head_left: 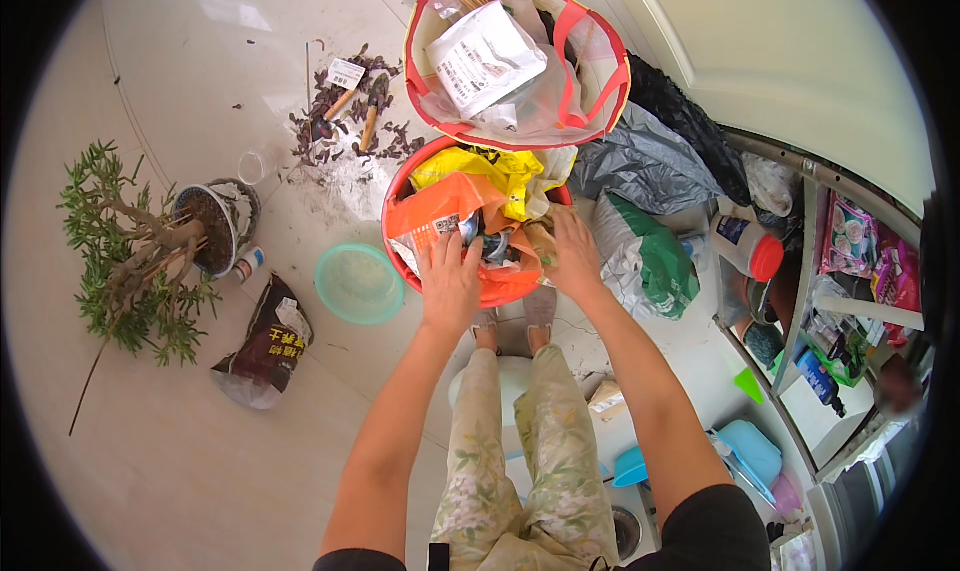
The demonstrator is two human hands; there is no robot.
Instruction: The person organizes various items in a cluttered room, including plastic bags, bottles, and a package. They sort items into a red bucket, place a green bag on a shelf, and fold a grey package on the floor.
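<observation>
A red plastic tub [391,226] full of bags stands on the floor in front of my feet. My left hand [451,275] grips the near left part of an orange plastic bag [442,200], its fingertips bent onto the plastic. Dark and silvery items show in the mouth of this bag, too covered to name. My right hand [576,252] holds a brown crumpled packet [541,242] at the tub's right side; its thumb is mostly hidden. Behind the orange bag lies a yellow plastic bag [480,167].
A red-trimmed tote bag [517,137] stands beyond the tub. Leftward are a translucent green basin [360,283], a soil bag [274,346], a potted plant [199,233] and a trowel [371,117] among plant cuttings [390,151]. An open cabinet [795,286] and green-white sack [649,260] sit right.
</observation>
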